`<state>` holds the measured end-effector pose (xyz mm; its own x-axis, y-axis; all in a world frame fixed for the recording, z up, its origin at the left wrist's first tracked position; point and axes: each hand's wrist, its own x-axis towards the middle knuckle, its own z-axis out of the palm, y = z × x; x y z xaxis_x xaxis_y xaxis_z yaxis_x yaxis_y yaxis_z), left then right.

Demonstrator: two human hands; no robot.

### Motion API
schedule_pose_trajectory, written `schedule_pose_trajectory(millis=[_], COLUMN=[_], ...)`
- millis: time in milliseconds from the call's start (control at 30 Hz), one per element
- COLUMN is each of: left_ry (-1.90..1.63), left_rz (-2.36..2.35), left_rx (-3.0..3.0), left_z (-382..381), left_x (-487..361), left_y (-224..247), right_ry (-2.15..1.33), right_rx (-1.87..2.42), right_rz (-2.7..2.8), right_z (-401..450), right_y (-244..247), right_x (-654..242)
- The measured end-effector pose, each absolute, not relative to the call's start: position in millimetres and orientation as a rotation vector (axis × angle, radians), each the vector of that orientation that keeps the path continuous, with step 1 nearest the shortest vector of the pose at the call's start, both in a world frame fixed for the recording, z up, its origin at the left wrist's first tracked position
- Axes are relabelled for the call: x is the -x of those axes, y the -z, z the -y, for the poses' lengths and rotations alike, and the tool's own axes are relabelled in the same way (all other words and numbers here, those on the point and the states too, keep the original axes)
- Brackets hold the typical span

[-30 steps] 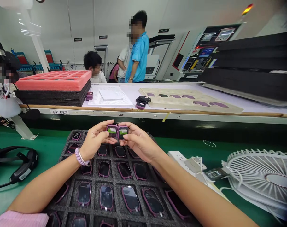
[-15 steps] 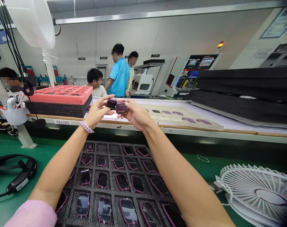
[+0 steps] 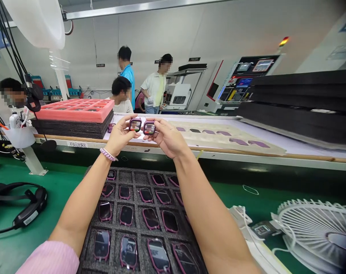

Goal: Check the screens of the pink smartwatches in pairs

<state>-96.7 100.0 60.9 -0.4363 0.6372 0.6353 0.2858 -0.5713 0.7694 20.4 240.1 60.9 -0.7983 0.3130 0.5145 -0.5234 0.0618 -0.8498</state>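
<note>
Two small purple watch bodies were held side by side at chest height above the foam tray (image 3: 138, 179): left hand (image 3: 120, 135) pinching one watch body (image 3: 135, 125), right hand (image 3: 169, 139) the other (image 3: 149, 128). Fingers gripped the edges; they looked light, rigid, with smudge-prone glass faces.

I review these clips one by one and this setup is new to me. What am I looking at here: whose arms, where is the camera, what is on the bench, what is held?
The camera sits on a worker's head, looking forward and down, so both arms are that person's own. The left hand pinches one purple-cased smartwatch body, the right hand another, raised side by side. Below, on the green bench, a black foam tray holds rows of similar watches. A white fan lies right, a headset left. Other people stand behind.
</note>
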Motion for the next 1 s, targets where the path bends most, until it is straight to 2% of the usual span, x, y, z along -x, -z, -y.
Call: schedule_pose_trajectory(millis=[267, 1000], left_ry=[-2.130, -2.105], left_rz=[-1.309, -1.350], left_rx=[-1.518, -1.562], left_z=[-98, -100], left_x=[96, 96], left_y=[-61, -61], right_ry=[-1.644, -1.615], right_rx=[-0.242, -0.275], right_rz=[1.814, 1.851], right_z=[-236, -231], right_y=[-63, -63], right_x=[-28, -32])
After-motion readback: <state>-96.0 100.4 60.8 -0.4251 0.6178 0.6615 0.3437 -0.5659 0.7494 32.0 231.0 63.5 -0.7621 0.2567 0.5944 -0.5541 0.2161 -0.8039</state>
